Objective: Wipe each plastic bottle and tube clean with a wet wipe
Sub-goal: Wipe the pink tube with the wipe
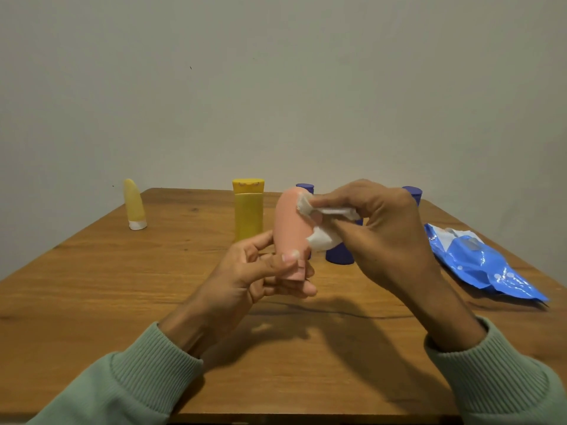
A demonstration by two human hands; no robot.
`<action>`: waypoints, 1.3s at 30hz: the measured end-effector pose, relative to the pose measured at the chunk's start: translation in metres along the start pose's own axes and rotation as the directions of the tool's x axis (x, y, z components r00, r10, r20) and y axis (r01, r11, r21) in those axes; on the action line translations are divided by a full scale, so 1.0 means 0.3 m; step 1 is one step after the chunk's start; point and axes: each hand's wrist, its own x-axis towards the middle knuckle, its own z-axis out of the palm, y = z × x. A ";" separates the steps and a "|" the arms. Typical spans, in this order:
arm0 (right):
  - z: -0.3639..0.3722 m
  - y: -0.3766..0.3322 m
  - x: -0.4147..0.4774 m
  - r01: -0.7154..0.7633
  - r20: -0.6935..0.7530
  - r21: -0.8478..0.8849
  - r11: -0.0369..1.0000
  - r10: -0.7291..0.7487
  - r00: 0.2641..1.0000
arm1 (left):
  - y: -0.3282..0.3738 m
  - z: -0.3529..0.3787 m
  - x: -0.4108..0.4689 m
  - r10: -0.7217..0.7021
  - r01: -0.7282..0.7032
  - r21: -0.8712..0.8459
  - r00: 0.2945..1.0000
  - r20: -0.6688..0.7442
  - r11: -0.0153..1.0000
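Head view: the left hand [264,271] pinches the pink tube [290,222] by its cap [297,272] above the middle of the surface [122,302], sealed end toward 12 o'clock. The right hand [380,228], at its 2 o'clock, pinches the wet wipe [322,239] against it. Likely light, squashy, slick when damp; the stiff cap grips best.

The pink tube [290,222] was plain salmon, the wipe [322,239] white. The yellow bottle [248,210] was mustard, the pale yellow tube [134,204] white-capped, the purple bottles [339,256] dark. The pack [478,265] was glossy blue (flecked white), the worktop [122,286] brown wood-grain, the sleeves [147,378] ribbed sage green.
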 end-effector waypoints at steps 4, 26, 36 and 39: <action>-0.006 -0.015 -0.005 0.004 0.242 -0.051 0.999 0.008 0.970 | -0.002 0.004 0.006 0.024 -0.018 0.080 0.997 -0.072 0.997; -0.012 0.001 -0.002 0.043 -0.092 -0.235 0.971 -0.066 0.994 | -0.010 0.010 -0.004 0.051 -0.058 0.419 0.998 0.027 0.906; 0.000 -0.015 -0.014 0.075 0.030 -0.175 0.982 -0.071 0.997 | -0.001 -0.020 -0.003 0.040 -0.059 0.344 0.997 0.064 0.937; 0.019 -0.014 -0.016 0.079 -0.087 -0.220 0.972 -0.100 0.991 | -0.002 -0.022 -0.002 0.035 -0.044 0.277 0.999 0.038 0.960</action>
